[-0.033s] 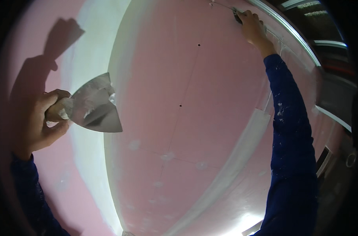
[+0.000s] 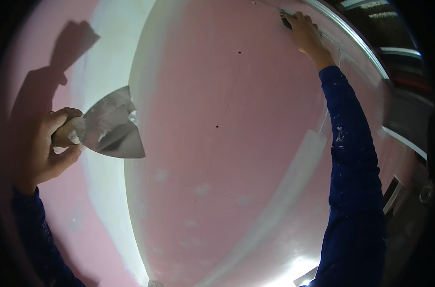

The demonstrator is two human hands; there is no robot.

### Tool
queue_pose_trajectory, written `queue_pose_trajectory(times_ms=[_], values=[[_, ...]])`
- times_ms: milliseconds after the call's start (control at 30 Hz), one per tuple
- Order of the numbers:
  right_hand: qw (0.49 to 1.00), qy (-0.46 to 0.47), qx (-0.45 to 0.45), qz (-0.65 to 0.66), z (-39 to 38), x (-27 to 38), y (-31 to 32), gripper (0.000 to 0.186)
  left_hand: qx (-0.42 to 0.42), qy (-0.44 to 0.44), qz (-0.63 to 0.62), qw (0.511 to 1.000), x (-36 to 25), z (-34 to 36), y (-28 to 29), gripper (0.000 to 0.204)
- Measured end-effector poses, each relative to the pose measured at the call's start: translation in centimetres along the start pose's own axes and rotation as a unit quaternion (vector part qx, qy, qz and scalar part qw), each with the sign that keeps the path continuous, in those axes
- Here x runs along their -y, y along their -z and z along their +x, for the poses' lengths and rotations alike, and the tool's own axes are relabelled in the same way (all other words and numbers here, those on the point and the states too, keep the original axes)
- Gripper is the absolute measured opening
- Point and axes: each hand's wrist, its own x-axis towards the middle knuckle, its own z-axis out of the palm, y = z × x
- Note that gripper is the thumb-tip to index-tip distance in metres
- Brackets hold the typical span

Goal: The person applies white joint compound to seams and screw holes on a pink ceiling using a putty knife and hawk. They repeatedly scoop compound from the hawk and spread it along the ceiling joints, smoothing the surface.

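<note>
My left hand is closed around the worn handle of a wide putty knife. Its flared metal blade carries smears of pale compound, with a white dab near the blade's edge. High at the upper right, my right arm reaches up to the pink wallboard. There my right hand grips a dark, flat tool, which looks like a smaller putty knife held close against the board. Fingers and distance hide most of that tool. A thin line runs leftward from it across the board to a small mark.
A pale filled corner band runs down the left. Another pale strip curves across the lower right. Dark holes and filled spots dot the board. A bright metal rail edges the upper right, with a dark space beyond.
The whole scene sits very slightly farther left and up. Both hands keep their grips, and the right hand stays at the same part of the wallboard.
</note>
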Motion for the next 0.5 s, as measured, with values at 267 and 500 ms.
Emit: queue_pose_trajectory(times_ms=[267, 500], values=[[0.991, -0.055, 0.097, 0.078, 5.4, -5.2, 1.5, 0.054, 0.058, 0.084, -0.134, 0.986, -0.7, -0.1, 0.4, 0.037], [0.987, -0.010, -0.029, 0.157, 6.9, -3.5, -2.2, 0.042, -0.008, 0.068, -0.082, 0.994, -0.4, -0.6, -1.0, 0.038]])
